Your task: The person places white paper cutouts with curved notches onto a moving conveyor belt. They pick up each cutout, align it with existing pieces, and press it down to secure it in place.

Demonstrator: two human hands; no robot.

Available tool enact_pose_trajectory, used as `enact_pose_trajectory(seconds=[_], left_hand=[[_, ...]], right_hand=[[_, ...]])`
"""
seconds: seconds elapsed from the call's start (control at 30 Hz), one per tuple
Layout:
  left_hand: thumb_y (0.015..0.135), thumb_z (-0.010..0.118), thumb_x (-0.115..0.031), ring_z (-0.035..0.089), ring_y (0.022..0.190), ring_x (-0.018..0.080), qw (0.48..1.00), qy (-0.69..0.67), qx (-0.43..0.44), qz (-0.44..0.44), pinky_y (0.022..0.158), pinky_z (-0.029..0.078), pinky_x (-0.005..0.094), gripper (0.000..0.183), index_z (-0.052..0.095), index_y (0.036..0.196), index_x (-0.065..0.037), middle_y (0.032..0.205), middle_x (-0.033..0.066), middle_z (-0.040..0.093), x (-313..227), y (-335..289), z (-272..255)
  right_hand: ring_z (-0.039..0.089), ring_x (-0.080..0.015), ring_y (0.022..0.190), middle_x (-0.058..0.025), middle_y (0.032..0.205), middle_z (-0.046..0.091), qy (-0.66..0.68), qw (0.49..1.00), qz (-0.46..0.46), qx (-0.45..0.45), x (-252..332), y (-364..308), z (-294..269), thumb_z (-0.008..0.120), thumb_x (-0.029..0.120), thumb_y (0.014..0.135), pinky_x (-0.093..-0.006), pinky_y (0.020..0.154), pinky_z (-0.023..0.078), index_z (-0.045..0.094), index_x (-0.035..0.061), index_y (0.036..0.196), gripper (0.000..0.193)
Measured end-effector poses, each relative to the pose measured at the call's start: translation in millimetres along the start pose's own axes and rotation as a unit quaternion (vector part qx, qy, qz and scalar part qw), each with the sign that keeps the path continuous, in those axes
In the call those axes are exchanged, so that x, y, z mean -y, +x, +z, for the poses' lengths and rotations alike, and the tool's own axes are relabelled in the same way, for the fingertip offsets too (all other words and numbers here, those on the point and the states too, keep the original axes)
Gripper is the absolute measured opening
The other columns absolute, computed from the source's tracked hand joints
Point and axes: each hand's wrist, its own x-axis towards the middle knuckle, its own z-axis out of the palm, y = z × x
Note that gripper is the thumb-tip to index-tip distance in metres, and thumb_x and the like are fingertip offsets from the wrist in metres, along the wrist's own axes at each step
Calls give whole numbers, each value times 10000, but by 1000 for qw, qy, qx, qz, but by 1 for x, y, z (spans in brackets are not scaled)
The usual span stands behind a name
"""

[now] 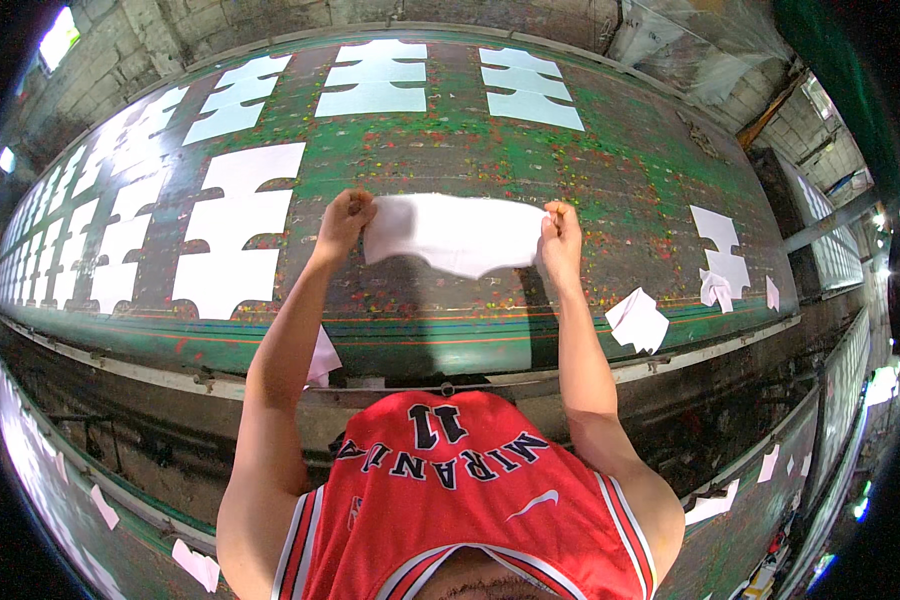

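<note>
A white cut fabric piece (458, 235) is stretched between my two hands over the long green table (610, 215). My left hand (346, 222) pinches its left end, and my right hand (563, 242) pinches the right end. The piece's lower edge is curved and hangs a little above the table, casting a dark shadow. Left of my left hand, white fabric pieces (238, 215) with curved notches lie flat in a column. To the right of my right hand, a crumpled white fabric piece (638, 320) rests near the table's front edge.
More flat fabric pieces (374, 80) lie in rows across the far side and the left. Another column (535, 88) is at the far middle. At right are a flat piece (718, 240) and a bunched scrap (715, 289). A metal rail (710, 358) edges the table.
</note>
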Motion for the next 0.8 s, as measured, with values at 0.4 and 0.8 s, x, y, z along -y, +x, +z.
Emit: enact_pose_trajectory(seconds=[0.4, 0.8], left_hand=[[841, 687, 2, 686, 860, 241, 975, 206, 81, -37, 782, 543, 360, 219, 657, 1057, 30, 964, 154, 718, 100, -19, -2], [829, 738, -38, 693, 962, 298, 963, 259, 63, -34, 821, 540, 398, 279, 663, 1093, 17, 1016, 184, 719, 103, -12, 4]], right_hand=[[652, -220, 781, -95, 862, 679, -226, 972, 30, 66, -106, -6, -2, 680, 73, 894, -372, 723, 507, 617, 63, 1186, 299], [673, -264, 807, -109, 861, 674, -241, 969, 23, 41, -112, -7, 2, 700, 86, 884, -396, 754, 523, 626, 66, 1205, 330]])
